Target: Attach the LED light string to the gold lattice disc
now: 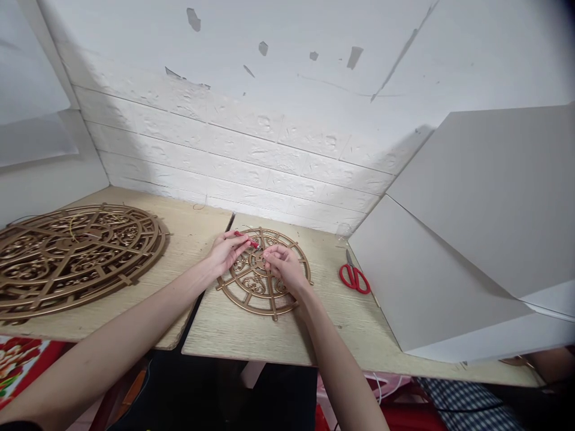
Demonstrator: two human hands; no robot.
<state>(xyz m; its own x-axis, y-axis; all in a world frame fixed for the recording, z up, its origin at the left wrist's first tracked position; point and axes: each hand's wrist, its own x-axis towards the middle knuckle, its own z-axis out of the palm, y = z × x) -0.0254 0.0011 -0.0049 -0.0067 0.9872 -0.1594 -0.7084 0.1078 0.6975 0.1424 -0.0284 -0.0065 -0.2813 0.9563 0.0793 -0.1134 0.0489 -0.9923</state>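
My left hand point(228, 250) pinches a slim red stick-like tool point(254, 244) with a small pale tip pointing right; its exact kind is too small to tell. Close to that tip, the fingers of my right hand point(284, 263) are pressed together, and whatever they hold is too small to make out. Beneath both hands a round gold openwork frame point(275, 305), with scroll patterns between its spokes, lies flat on the wooden table point(332, 335). The hands cover part of its centre and upper left side.
Several larger gold round frames point(130, 276) are stacked at the left. Red-handled scissors point(354, 279) lie to the right, blades pointing away. White panels point(431, 281) stand along the right side, and a white brick-patterned wall point(251, 143) closes the back. A dark gap point(194, 311) splits the tabletop.
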